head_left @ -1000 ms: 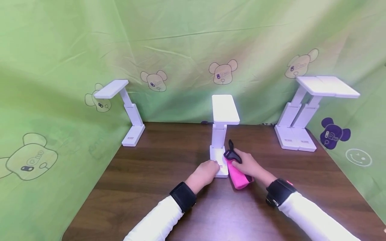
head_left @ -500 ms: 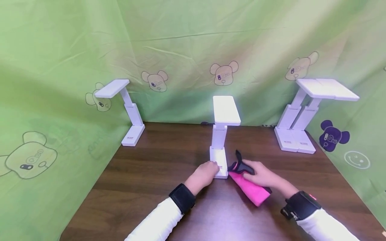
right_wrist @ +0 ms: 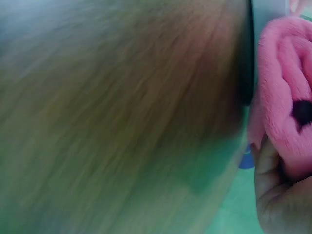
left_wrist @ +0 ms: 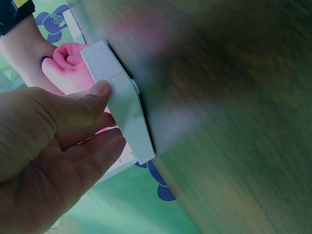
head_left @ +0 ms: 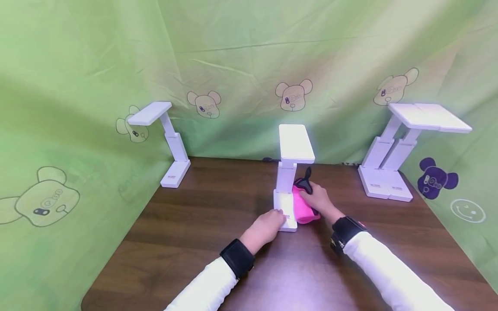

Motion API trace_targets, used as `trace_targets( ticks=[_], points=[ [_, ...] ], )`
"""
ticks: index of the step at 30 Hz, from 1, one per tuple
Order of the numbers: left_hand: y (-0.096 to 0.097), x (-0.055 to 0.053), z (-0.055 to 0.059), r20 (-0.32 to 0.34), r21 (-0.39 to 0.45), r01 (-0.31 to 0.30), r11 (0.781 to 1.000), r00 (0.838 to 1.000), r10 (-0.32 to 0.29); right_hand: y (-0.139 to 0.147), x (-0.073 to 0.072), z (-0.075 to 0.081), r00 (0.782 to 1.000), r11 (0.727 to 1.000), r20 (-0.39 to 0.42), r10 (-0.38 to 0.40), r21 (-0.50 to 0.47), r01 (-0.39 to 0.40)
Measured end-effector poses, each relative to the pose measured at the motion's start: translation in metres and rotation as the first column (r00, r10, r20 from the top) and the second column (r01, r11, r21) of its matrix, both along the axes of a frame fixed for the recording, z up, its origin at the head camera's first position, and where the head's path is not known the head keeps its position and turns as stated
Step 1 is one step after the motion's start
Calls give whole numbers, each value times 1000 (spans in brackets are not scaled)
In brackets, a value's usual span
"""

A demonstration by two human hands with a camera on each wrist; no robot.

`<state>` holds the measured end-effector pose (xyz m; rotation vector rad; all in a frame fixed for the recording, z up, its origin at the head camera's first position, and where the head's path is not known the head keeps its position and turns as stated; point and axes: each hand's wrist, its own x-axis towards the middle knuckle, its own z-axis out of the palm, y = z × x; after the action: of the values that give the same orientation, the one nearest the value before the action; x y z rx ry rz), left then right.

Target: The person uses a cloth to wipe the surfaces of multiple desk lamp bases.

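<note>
Left hand: your left hand (head_left: 266,226) is at the near end of the middle lamp's base, thumb on one edge and fingers on the other side, pinching it; the left wrist view shows the grip closely.
Right hand: your right hand (head_left: 320,198) has its fingers curled round the pink cloth (head_left: 304,206), holding it at the lamp's right side; how far the fingers wrap underneath is hidden.
Middle lamp: the white middle lamp (head_left: 286,177) stands upright on the table (head_left: 218,194), between your hands, its flat panel reaching toward you above the base.
Pink cloth: it sits at the right-hand edge of the middle lamp's base, with no gap showing in the head view; from your right wrist it looks thick, soft and folded, with a dark spot in its folds.
Black piece: a black piece (head_left: 304,185) with a pointed tip sticks up at the far end of the cloth, by your right fingers.
Other lamps: a left lamp (head_left: 176,147) stands at the table's far left; a pair of lamps (head_left: 374,153) stands side by side at the far right.
Wrists: you wear a black band (head_left: 238,258) on each, below white sleeves (head_left: 204,285).
Backdrop: a green sheet (head_left: 241,134) printed with bear heads hangs behind the table.
</note>
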<state>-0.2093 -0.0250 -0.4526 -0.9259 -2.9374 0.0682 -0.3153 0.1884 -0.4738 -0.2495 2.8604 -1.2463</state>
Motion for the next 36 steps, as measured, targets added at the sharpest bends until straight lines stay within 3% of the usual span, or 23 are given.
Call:
trace_targets(
  ticks=[3,6,14,20,25,28,30,32,36],
  points=[
    [3,1,0,8,11,11,1000,1000,-11,0,1,-2,999,1000,43,7,23,-8],
    [4,1,1,21,15,13,1000,1000,-13,1,7,0,998,995,33,55,79,-58],
    [1,-6,2,34,35,29,999,999,-31,6,47,13,982,959,26,186,214,-187],
    [-12,-16,5,123,118,25,993,992,-39,17,77,23,936,889,14,351,308,-338],
    [-25,-27,10,214,191,42,981,973,-83,26,92,32,884,817,-37,465,403,-413],
    [-33,-34,11,258,239,65,969,958,-128,27,99,38,863,786,-70,501,455,-419],
    [-38,-37,10,258,264,72,962,956,-142,25,103,42,859,776,-96,503,487,-401],
    [-41,-40,7,235,264,78,961,961,-143,20,106,45,853,771,-136,504,516,-373],
    [-42,-43,-2,215,237,62,970,970,-115,6,112,46,807,756,-259,531,574,-313]
  ],
)
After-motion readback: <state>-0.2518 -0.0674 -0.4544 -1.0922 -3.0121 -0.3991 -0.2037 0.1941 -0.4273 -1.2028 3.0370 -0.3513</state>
